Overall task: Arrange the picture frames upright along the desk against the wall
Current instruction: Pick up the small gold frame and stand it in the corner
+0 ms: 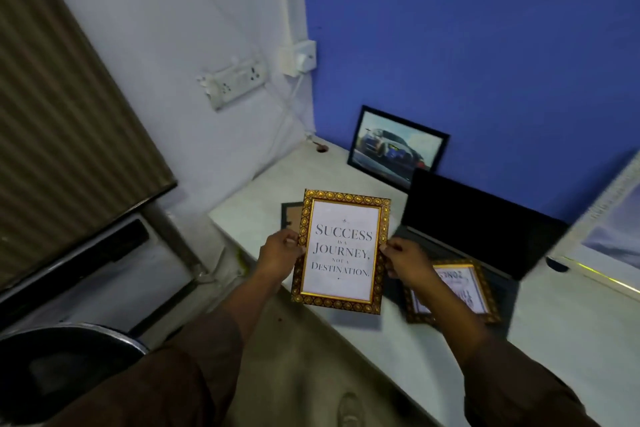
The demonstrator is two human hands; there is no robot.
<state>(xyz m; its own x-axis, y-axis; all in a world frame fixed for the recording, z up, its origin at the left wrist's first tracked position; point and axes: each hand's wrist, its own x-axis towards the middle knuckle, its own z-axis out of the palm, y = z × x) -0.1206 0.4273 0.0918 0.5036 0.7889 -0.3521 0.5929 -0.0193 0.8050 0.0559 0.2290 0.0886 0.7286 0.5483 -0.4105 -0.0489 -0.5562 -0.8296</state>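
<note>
A gold-patterned frame (342,251) with a "Success is a journey" print is lifted above the white desk (263,204). My left hand (280,251) grips its left edge and my right hand (405,262) grips its right edge. A black-framed car picture (394,146) stands upright against the blue wall at the back. A second gold frame (453,291) lies flat on the laptop's keyboard, partly behind my right forearm. Under the held frame a dark frame (290,215) lies flat on the desk, mostly hidden.
An open black laptop (485,222) sits right of the held frame. A white-framed picture (613,218) leans at the far right. Wall sockets (239,80) and a plugged charger (301,57) are on the left wall. A black chair (69,367) stands at lower left.
</note>
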